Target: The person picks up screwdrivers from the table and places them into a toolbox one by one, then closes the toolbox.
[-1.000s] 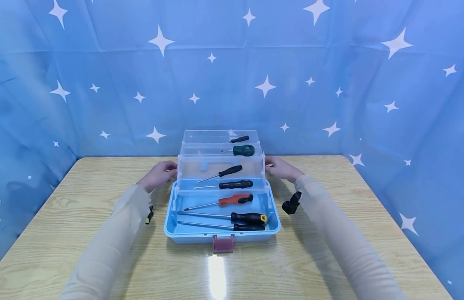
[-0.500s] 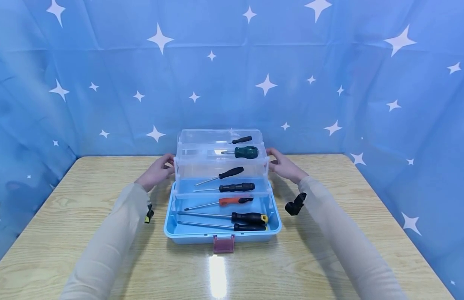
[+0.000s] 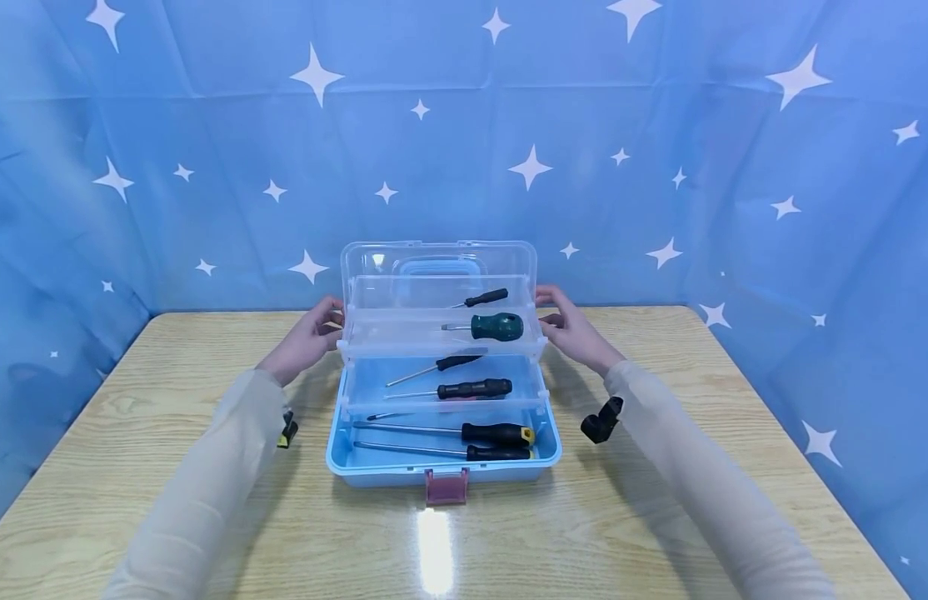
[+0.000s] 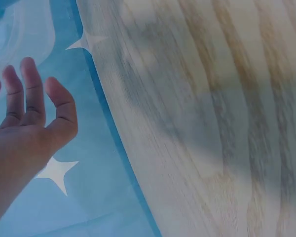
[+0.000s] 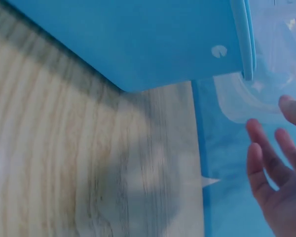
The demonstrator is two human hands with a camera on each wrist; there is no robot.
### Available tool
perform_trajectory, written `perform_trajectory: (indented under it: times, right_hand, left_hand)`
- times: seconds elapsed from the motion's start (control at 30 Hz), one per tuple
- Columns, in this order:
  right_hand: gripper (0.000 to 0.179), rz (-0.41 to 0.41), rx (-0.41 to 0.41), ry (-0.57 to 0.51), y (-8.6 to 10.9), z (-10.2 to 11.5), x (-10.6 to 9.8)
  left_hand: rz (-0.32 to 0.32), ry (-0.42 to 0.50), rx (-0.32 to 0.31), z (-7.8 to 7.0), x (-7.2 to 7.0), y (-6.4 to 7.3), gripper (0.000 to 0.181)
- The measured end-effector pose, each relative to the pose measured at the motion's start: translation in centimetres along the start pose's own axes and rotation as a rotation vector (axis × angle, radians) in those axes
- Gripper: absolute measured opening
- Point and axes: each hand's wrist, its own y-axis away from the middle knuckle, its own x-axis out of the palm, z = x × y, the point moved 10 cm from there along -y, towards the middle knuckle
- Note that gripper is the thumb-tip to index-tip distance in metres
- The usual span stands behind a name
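Observation:
A light-blue toolbox (image 3: 381, 478) stands unlidded on the table, its clear lid (image 3: 366, 262) raised behind two stepped clear trays. In the upper tray (image 3: 404, 315) lie a stubby green screwdriver (image 3: 497, 327) and a small black one. Two black-handled screwdrivers (image 3: 475, 388) are in the lower tray. Long screwdrivers (image 3: 497, 434) fill the base; a red-handled one is mostly hidden. At the lid's left edge is my left hand (image 3: 302, 340), fingers loosely bent. My right hand (image 3: 572, 329) is at the opposite edge, its fingers (image 5: 256, 165) spread beside the clear plastic.
A purple latch (image 3: 446, 487) hangs at the toolbox front. The wooden table (image 3: 659, 517) extends on both sides. Behind it hangs a blue curtain (image 3: 434, 150) with white stars. Black wrist-camera mounts (image 3: 602, 421) stick out below the sleeves.
The lid has swung up into view behind the trays. Both trays have shifted forward and down, covering more of the red-handled screwdriver. My hands have moved slightly apart and upward along the lid's sides.

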Motion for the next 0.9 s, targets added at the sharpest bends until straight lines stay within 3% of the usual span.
perform_trajectory:
  times: [0.13,0.27,0.5,0.6,0.77,0.9]
  right_hand:
    - [0.041,-0.020,-0.104,0.015,0.6,1.5,-0.3]
    - [0.038,-0.009,-0.136,0.052,1.4,3.4,-0.5]
    - [0.022,0.028,-0.152,0.019,2.0,3.4,-1.2]
    - [0.029,0.043,-0.120,-0.010,2.3,3.4,-1.4]
    - [0.049,0.105,-0.016,-0.081,2.9,3.2,-0.9]
    - [0.055,0.196,0.051,-0.149,3.3,3.3,0.5]
  left_hand:
    - [-0.010,-0.049,0.041,-0.8,-0.3,0.5,0.022]
    - [-0.032,-0.084,0.056,-1.4,-0.6,1.2,0.023]
    - [-0.025,-0.019,0.112,-2.3,-1.2,2.7,0.022]
    - [0.005,0.031,0.112,-2.6,-1.2,3.2,0.033]
    - [0.091,0.151,0.061,-3.3,-0.4,3.9,0.067]
    - [0.167,0.149,-0.004,-3.7,0.6,4.7,0.078]
